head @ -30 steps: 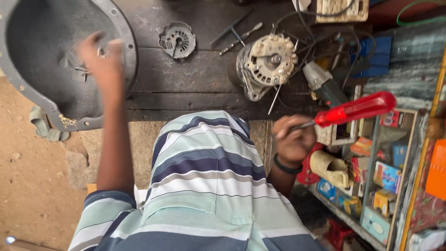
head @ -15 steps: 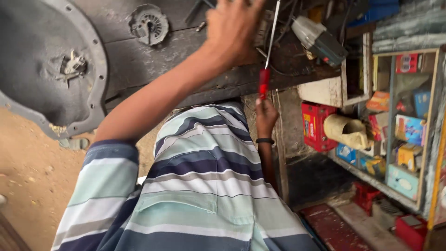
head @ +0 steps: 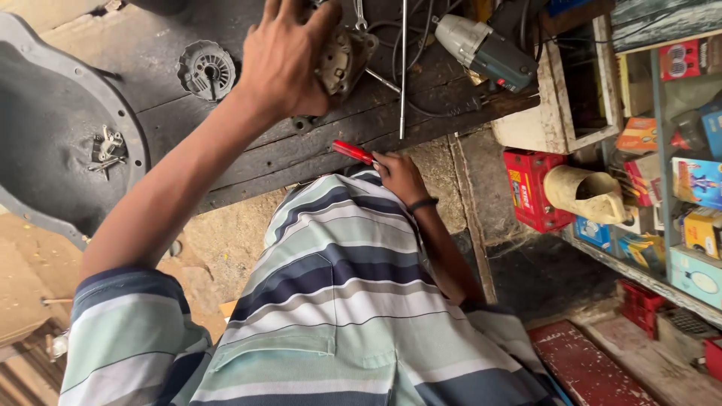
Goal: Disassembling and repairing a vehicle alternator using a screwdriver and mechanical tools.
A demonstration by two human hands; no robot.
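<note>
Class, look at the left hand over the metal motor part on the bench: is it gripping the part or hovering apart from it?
Gripping. The left hand lies spread on the motor part, fingers curled over its top, on the dark bench.

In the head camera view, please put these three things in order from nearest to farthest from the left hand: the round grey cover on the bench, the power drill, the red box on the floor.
From the left hand:
1. Round grey cover, just left of it on the bench.
2. Power drill, to the right on the bench.
3. Red box, lower right on the floor.
</note>
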